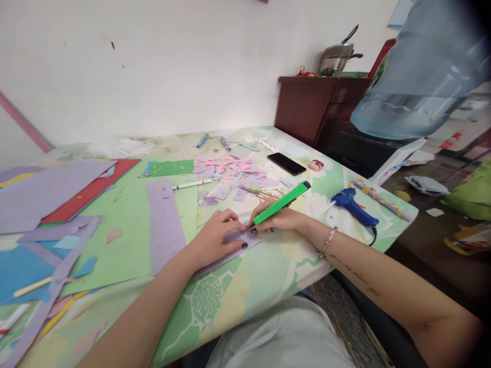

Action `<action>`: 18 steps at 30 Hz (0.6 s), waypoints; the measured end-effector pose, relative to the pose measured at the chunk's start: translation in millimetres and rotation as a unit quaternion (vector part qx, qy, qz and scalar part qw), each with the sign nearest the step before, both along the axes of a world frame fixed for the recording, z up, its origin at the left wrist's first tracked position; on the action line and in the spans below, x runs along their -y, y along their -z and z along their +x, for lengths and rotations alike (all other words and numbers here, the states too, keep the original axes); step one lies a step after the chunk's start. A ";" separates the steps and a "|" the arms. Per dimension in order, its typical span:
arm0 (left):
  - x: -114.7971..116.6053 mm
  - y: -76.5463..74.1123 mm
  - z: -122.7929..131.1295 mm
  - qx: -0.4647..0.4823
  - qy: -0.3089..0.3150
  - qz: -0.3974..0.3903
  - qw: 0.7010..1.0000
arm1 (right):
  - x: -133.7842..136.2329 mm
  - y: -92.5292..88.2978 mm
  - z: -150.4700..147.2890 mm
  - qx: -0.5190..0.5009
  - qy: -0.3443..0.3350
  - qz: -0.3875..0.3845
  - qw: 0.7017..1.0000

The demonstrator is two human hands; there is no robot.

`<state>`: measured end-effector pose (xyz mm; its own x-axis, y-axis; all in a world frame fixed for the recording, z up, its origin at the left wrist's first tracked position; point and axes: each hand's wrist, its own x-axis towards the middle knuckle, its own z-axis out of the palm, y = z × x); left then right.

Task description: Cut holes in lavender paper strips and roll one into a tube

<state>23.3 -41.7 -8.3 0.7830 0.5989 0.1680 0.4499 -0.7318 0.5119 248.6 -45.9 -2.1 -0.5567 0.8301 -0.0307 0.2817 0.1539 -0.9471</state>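
My left hand presses down on a strip of purple paper near the table's front edge, thumb and index finger spread apart. My right hand is closed around a green box cutter with a black end, tilted up to the right. Its lower tip is hidden by my fingers, close above the paper. The fingertips of both hands almost meet. Just behind my right hand lie gold-handled scissors. A wider purple strip lies left of my left hand, on a green sheet.
Pink paper scraps lie beyond my hands, with a white marker to their left. A black phone, blue glue gun and wrapped purple stick are on the right. Coloured sheets pile up at left. A water bottle stands beyond.
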 end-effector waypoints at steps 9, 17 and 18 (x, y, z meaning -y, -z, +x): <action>-0.2 0.8 0.3 0.005 0.002 0.009 1.000 | 0.1 4.5 -0.1 0.007 -0.003 0.004 1.000; 0.1 2.3 1.8 0.001 -0.007 0.012 1.000 | 0.3 6.6 0.7 0.000 -0.003 0.002 1.000; -0.1 2.5 1.8 0.000 -0.008 0.011 1.000 | 0.5 6.7 0.8 -0.001 -0.001 0.004 1.000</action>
<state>25.1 -41.7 -10.8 0.7734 0.6071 0.1823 0.4610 -0.7361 0.4956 249.4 -46.4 -8.8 -0.5590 0.8288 -0.0228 0.2800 0.1628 -0.9461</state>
